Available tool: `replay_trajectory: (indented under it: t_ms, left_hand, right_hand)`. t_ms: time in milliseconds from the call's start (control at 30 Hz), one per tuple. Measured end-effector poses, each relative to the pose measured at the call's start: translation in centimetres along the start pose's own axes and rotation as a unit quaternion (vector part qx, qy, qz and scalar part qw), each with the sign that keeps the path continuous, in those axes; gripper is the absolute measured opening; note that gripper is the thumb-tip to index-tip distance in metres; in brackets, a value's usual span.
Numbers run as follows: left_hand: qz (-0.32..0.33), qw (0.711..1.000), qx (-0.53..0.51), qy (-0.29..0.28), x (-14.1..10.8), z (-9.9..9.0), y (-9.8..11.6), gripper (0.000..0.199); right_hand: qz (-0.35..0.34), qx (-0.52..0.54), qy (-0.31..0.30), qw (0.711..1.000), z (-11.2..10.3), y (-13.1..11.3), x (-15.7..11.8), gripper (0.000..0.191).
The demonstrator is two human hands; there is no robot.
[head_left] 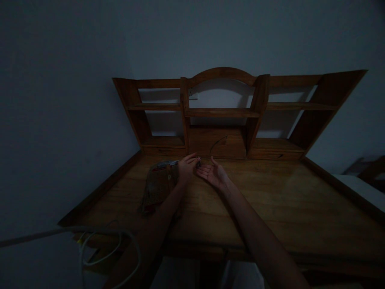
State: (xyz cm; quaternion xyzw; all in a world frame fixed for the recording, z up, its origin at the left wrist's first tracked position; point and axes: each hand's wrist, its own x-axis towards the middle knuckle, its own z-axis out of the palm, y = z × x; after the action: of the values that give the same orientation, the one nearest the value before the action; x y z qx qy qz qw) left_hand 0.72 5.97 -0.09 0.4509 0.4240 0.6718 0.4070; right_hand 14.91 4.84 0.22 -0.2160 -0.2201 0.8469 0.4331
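Observation:
My left hand [187, 166] is closed in a pinch on a small dark object [198, 164] with a shiny spot; its kind is too dim and small to make out. Palm up and fingers spread, my right hand [212, 175] is beside it, its fingertips close to the small object. Whether they touch it, I cannot tell. Left of my left hand a brownish bag [156, 185] lies on the wooden desk [270, 200], partly covered by my left forearm.
A wooden shelf unit [222, 113] with several compartments and small drawers stands along the desk's back edge. A thin dark strand [218, 141] shows before its middle panel. White cable [99, 229] loops at the front left. A wall socket [193, 95] shows behind the shelves.

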Motion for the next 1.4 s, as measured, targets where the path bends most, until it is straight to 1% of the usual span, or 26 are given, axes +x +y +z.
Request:
replay_trajectory:
  t_ms: [100, 233, 367, 533, 667, 833, 1000, 1100, 1167, 1233, 1333, 1400]
  left_hand:
    - [0.023, 1.0, 0.016, -0.001, -0.1, 0.0, 0.0, 0.043]
    - [0.045, 0.999, 0.019, 0.012, 0.1, 0.0, -0.2, 0.034]
    - [0.047, 0.998, 0.019, 0.022, 0.3, -0.1, -0.4, 0.029]
    - [0.063, 0.997, 0.029, 0.017, 0.3, -0.1, -0.5, 0.028]
    - [0.051, 0.998, 0.017, 0.025, 0.3, -0.1, -0.4, 0.027]
    - [0.047, 0.998, 0.024, 0.041, 0.3, 0.0, -0.3, 0.028]
    - [0.062, 0.997, 0.03, 0.046, 0.4, -0.1, -0.3, 0.027]
    - [0.053, 0.998, 0.009, 0.038, 0.6, -0.3, -0.6, 0.029]
    - [0.034, 0.999, -0.017, 0.038, 0.8, -0.4, -0.9, 0.033]
    - [0.01, 0.999, -0.037, 0.033, 0.8, -0.5, -1.0, 0.037]
    - [-0.01, 0.999, -0.038, 0.017, 0.8, -0.5, -1.0, 0.04]
    - [-0.004, 0.999, -0.034, 0.016, 0.7, -0.5, -1.0, 0.038]
  right_hand:
    - [-0.011, 0.006, 0.005, 1.0, -0.2, -0.1, 0.1, 0.058]
    - [-0.024, 0.01, 0.01, 1.0, -0.3, -0.2, 0.3, 0.054]
    - [-0.032, 0.014, 0.012, 0.999, -0.5, -0.2, 0.5, 0.049]
    - [-0.037, 0.016, 0.013, 0.999, -0.6, -0.3, 0.6, 0.051]
    - [-0.046, 0.015, 0.016, 0.999, -0.7, -0.4, 0.7, 0.051]
    - [-0.064, 0.009, 0.015, 0.998, -0.8, -0.2, 0.8, 0.039]
    - [-0.069, -0.011, 0.002, 0.998, -0.7, -0.1, 0.8, 0.032]
    - [-0.074, -0.031, -0.007, 0.997, -0.5, 0.0, 0.8, 0.027]
    - [-0.09, -0.046, -0.006, 0.995, -0.6, 0.3, 1.0, 0.018]
    - [-0.116, -0.064, 0.008, 0.991, -0.9, 0.7, 1.3, 0.011]
    - [-0.146, -0.093, 0.043, 0.984, -1.6, 1.2, 1.8, 0.014]
    - [-0.158, -0.109, 0.057, 0.98, -2.0, 1.4, 2.1, 0.015]
